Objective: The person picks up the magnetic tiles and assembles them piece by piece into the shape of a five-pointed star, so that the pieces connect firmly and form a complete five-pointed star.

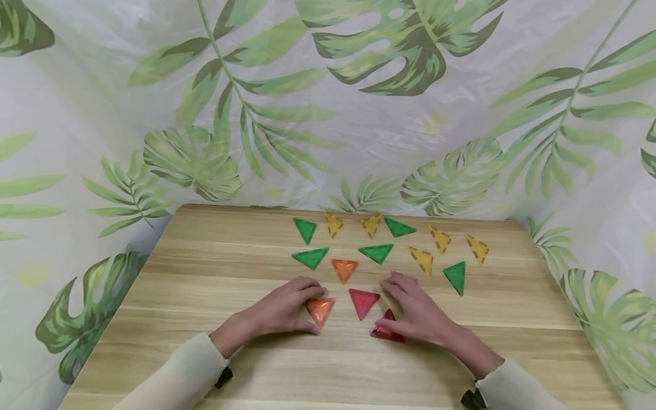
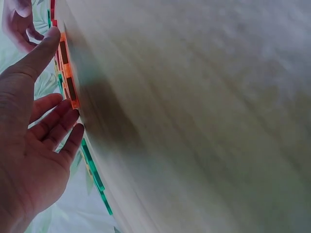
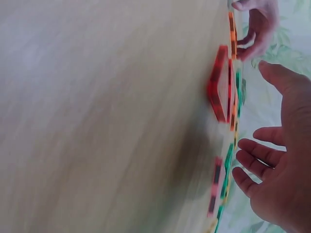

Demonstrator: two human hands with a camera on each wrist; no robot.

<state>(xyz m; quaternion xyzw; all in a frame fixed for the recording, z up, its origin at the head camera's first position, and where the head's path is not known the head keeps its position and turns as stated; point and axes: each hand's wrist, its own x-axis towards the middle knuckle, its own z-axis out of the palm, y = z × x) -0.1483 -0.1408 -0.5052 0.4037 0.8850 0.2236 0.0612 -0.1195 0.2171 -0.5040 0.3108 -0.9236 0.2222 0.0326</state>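
Observation:
My left hand [image 1: 287, 310] spans an orange triangular magnetic tile [image 1: 320, 311], gripping it between thumb and fingertips at opposite edges. In the left wrist view this tile [image 2: 69, 73] appears edge-on between them. My right hand [image 1: 417, 310] is spread with its thumb over a dark red triangular tile [image 1: 392, 336], covering part of it. The right wrist view shows that hand's fingers apart and nothing grasped, near the red tile [image 3: 217, 85]. A brighter red triangular tile [image 1: 364, 303] lies between the hands, and another orange tile [image 1: 344, 270] is just beyond. A pinkish tile [image 3: 214, 187] shows below the right fingers.
Several green triangular tiles [image 1: 376, 253] and several yellow triangular tiles [image 1: 422, 259] lie scattered across the far half of the wooden table [image 1: 205, 273]. A leaf-patterned curtain [image 1: 287, 125] hangs behind the table's back edge and along its sides.

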